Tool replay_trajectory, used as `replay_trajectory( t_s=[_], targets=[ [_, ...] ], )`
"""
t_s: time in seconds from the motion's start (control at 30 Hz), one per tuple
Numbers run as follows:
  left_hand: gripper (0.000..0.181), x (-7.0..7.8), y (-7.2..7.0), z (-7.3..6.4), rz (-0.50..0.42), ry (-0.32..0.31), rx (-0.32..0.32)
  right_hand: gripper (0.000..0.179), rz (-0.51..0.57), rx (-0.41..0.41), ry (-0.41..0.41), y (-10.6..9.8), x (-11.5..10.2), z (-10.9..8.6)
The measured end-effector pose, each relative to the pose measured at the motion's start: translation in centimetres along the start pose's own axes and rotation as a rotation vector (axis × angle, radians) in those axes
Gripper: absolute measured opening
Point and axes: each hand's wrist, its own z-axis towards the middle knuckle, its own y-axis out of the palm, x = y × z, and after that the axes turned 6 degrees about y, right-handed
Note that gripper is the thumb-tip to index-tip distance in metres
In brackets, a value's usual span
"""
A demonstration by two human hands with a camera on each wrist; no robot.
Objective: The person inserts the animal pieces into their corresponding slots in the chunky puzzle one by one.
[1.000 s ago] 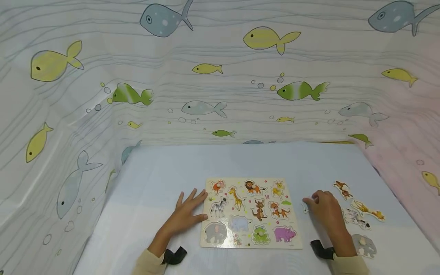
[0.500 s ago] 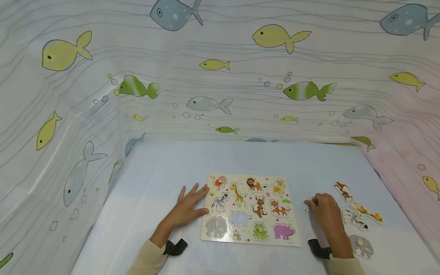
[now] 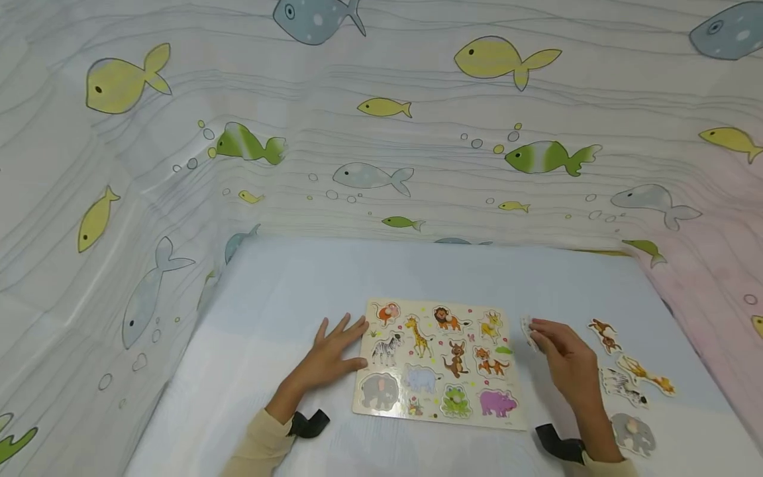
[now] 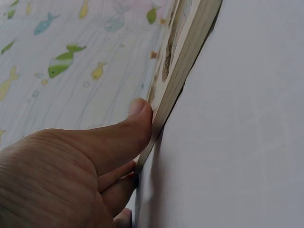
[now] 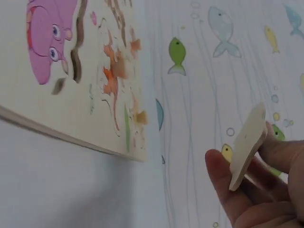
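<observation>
A wooden animal puzzle board lies in the middle of the table, several animal pieces in its recesses. My left hand rests at its left side, fingers spread and straight. In the left wrist view the thumb presses against the board's plywood edge. Right of the board, my right hand pinches a puzzle piece raised off the table. The right wrist view shows this piece's plain pale back between thumb and fingers; its picture is turned away.
To the right of my right hand lie several loose pieces: a brown animal, a giraffe, a zebra and a grey elephant with a knob. A fish-print sheet surrounds the table.
My right hand has lifted the puzzle piece from the table and tilted it up beside the board. The left hand stays at the board's left edge. The head view has shifted slightly.
</observation>
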Motion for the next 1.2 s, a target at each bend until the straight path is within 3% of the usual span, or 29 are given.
replay_trajectory(
  t_s=[0.2,0.37,0.5,0.7,0.9,1.2],
  targets=[
    [0.078,0.1,-0.3,0.1,-0.006,-0.003,-0.006,0.040,0.160,-0.179,-0.099,2.2,-1.0,-0.6],
    [0.078,0.1,-0.4,0.4,-0.005,-0.001,-0.003,0.042,0.131,-0.269,-0.256,4.0,-2.2,-1.2],
    [0.078,0.0,-0.3,0.7,-0.006,0.009,-0.004,0.043,0.056,-0.280,-0.354,5.2,-3.5,-2.0],
    [0.081,0.0,-0.3,0.4,-0.028,0.008,-0.029,0.039,-0.005,-0.316,-0.401,7.2,-5.7,-3.1],
    [0.091,0.1,-0.6,0.1,-0.088,0.069,-0.092,0.033,-0.066,-0.332,-0.477,9.2,-7.2,-3.9],
    [0.094,-0.1,-1.0,0.2,-0.089,0.040,-0.116,0.028,-0.045,-0.375,-0.421,11.2,-7.1,-4.8]
  ],
)
